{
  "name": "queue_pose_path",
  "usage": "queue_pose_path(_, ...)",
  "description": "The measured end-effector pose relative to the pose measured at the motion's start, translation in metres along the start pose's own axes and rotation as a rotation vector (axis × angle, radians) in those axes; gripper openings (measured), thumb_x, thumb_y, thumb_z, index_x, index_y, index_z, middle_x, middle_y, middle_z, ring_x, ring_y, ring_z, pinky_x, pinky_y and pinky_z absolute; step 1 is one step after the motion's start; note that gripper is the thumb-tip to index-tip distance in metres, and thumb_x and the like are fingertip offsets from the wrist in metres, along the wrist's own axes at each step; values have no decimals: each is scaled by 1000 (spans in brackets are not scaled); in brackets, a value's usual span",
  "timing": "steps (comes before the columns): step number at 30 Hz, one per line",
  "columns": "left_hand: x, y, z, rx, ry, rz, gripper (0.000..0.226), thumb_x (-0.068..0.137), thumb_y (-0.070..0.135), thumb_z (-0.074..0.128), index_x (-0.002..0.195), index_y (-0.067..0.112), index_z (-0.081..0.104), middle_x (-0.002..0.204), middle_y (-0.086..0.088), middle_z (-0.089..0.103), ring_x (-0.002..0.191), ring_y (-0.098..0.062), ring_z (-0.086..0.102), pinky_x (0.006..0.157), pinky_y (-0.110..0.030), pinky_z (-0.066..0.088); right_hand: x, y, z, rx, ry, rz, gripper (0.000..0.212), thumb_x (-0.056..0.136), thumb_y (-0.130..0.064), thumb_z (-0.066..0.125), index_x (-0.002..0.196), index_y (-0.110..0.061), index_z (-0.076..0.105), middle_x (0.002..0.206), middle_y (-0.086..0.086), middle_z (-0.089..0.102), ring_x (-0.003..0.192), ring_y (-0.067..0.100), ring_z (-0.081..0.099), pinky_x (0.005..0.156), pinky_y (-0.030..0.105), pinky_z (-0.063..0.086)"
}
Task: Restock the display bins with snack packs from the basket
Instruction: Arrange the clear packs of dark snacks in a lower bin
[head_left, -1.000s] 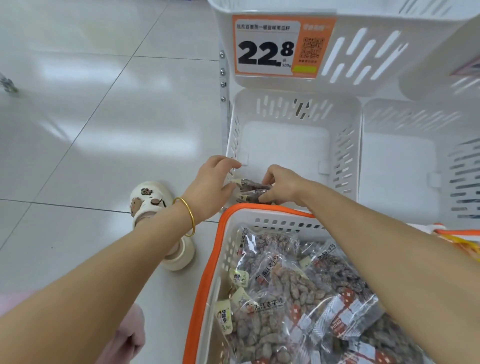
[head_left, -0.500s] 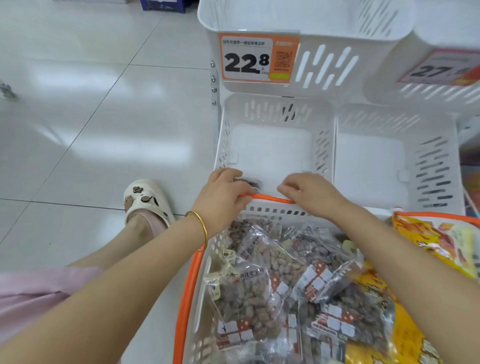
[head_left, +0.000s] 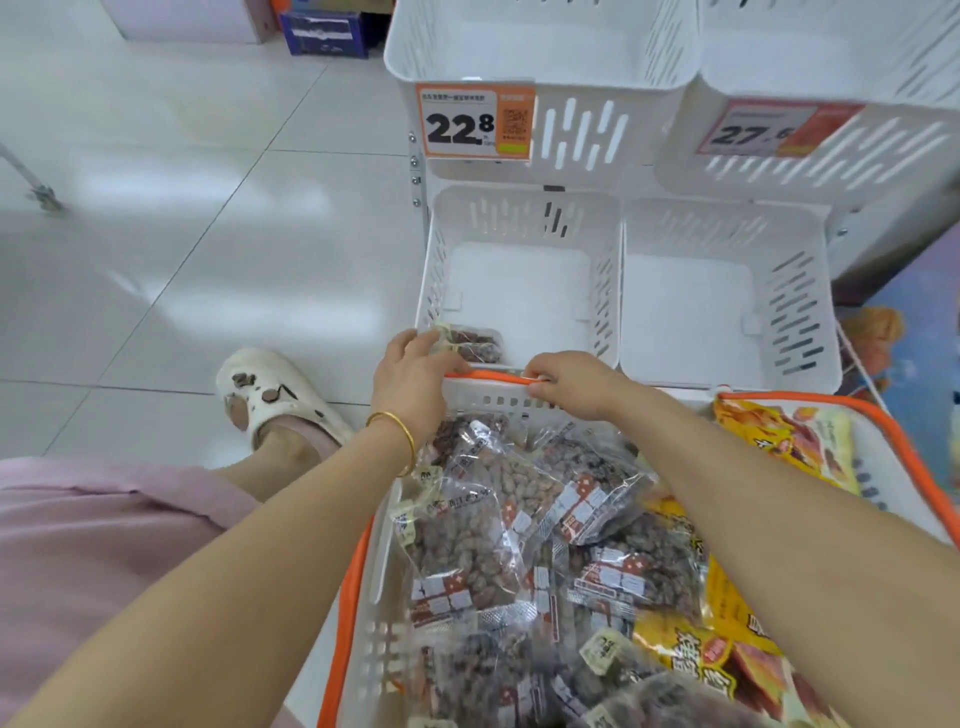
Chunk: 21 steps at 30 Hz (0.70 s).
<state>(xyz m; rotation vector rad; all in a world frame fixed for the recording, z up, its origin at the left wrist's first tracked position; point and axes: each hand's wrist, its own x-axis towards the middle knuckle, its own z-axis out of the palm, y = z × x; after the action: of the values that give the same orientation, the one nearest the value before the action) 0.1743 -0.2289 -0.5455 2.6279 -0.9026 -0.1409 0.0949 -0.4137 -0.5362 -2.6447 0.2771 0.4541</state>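
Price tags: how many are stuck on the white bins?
2. The left price tag, reading 22.8, is on the upper left bin; the right price tag is on the upper right bin. Others may lie outside the picture.

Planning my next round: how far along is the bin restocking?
Done: one nut pack lies in the lower left bin. In hand: the left hand touches that pack's end, and the right hand grips the basket rim. Left: the basket holds many nut packs and yellow snack packs, and the lower right bin shows none.
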Motion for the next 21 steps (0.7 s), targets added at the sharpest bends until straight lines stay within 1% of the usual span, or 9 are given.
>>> queue_pose_path(6, -1, -3, 2, -14, -30, 18, 59, 81, -14, 43, 117, 27, 64, 150, -5, 34, 141, -28, 15, 112, -38, 18, -11, 0, 5, -12, 24, 11, 24, 99, -24, 45, 113, -10, 57, 96, 4, 58, 85, 19, 47, 69, 29, 31)
queue_pose_path(8, -1, -6, 0, 15, -26, 36, 58, 81, -13, 45, 118, 27, 64, 150, -6, 34, 141, -28, 15, 112, -38, 18, -9, -1, 7, -8, 24, -20, 23, 99, -24, 45, 113, -12, 58, 96, 1, 56, 89, 20, 50, 71, 29, 33)
queue_pose_path(9, -2, -7, 0, 26, -23, 43, 57, 81, -12, 45, 118, 27, 64, 150, -6, 34, 141, -29, 15, 113, -39, 18, -10, 0, 9, 19, 40, -46, 24, 99, -24, 46, 117, -14, 58, 103, 1, 59, 96, 21, 53, 76, 29, 36)
queue_pose_path(10, -3, -8, -1, 38, -33, 47, 58, 81, -12, 46, 120, 27, 63, 150, -7, 33, 141, -29, 14, 113, -39, 19, -14, 1, 11, 73, 84, -70, 28, 98, -23, 48, 124, -15, 57, 115, 1, 60, 108, 21, 53, 85, 28, 38)
queue_pose_path(12, -3, -7, -5, 80, -64, 52, 56, 83, -10, 46, 121, 27, 62, 150, -7, 33, 141, -29, 15, 112, -39, 20, -30, 3, 16, 195, 236, -108, 37, 97, -19, 51, 133, -16, 51, 135, 0, 53, 126, 17, 45, 101, 23, 29)
queue_pose_path(14, -3, -2, -10, 121, -14, 90, 43, 88, 0, 51, 119, 27, 65, 145, -8, 40, 136, -31, 22, 108, -41, 25, -50, 5, 20, 196, 408, -133, 35, 96, -15, 51, 130, -19, 54, 133, -2, 54, 125, 16, 44, 99, 18, 24)
queue_pose_path(16, -3, 7, -16, 103, 76, 160, 25, 91, 17, 57, 112, 23, 68, 129, -7, 54, 122, -33, 36, 101, -41, 33, -68, 9, 25, 123, 470, -105, 29, 95, -15, 51, 122, -21, 59, 118, -3, 61, 113, 16, 50, 92, 23, 34)
queue_pose_path(18, -4, 19, -22, 71, -35, 197, 22, 91, 32, 56, 104, 20, 70, 111, -4, 60, 107, -27, 42, 94, -38, 38, -80, 11, 27, 17, 355, -3, 27, 96, -28, 50, 121, -22, 58, 107, -4, 64, 101, 17, 57, 81, 31, 45)
queue_pose_path(21, -8, 32, -31, 279, -414, 127, 38, 89, 52, 52, 91, 18, 69, 94, -1, 62, 95, -18, 41, 85, -36, 45, -84, 7, 28, -96, 111, 114, 41, 94, -44, 49, 125, -16, 49, 104, 1, 62, 91, 20, 58, 70, 33, 47)
